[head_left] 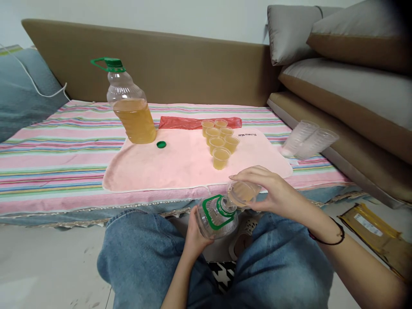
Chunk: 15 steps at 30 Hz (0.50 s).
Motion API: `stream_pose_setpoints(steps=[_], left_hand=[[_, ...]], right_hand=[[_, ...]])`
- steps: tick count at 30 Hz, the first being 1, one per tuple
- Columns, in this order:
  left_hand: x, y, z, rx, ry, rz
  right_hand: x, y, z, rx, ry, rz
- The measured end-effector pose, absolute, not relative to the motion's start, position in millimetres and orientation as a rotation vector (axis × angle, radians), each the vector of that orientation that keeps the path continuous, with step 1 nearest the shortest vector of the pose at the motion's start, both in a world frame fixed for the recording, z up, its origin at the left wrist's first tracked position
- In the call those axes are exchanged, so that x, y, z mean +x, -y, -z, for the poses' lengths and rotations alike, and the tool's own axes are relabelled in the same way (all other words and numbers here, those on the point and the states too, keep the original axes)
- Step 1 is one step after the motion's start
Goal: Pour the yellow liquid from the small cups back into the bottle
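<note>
My left hand point(197, 235) is wrapped round a clear plastic jug point(210, 216) with a green handle ring, held tilted above my lap. In my right hand point(272, 189) is a clear plastic cup point(243, 193), tipped toward the jug with its rim at the uncapped mouth. Yellowish liquid shows inside the cup. Beyond my hands, several filled plastic cups point(221, 159) stand grouped on a pink mat point(174, 167). A loose green cap point(161, 145) lies on the mat's left part.
A large capped jug of yellow liquid point(137, 120) stands at the back left. Behind the cups lies a red plastic bag point(183, 123). Stacks of clear cups point(309, 139) lie to the right, beside piled cushions point(347, 90). A cardboard package point(370, 227) is on the floor.
</note>
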<state>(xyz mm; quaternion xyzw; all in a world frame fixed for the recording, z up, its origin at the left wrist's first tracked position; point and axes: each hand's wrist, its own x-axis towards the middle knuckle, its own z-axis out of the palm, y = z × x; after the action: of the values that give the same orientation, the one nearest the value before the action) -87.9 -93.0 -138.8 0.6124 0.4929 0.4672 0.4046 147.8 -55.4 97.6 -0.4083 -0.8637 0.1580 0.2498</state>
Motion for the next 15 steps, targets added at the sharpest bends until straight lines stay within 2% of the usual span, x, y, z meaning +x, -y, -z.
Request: stream_pose_setpoints(steps=[15], left_hand=[[-88,93,141,1.510,-1.275,-1.184]], right_hand=[[137,62,-110,-1.127,2.541,-0.230]])
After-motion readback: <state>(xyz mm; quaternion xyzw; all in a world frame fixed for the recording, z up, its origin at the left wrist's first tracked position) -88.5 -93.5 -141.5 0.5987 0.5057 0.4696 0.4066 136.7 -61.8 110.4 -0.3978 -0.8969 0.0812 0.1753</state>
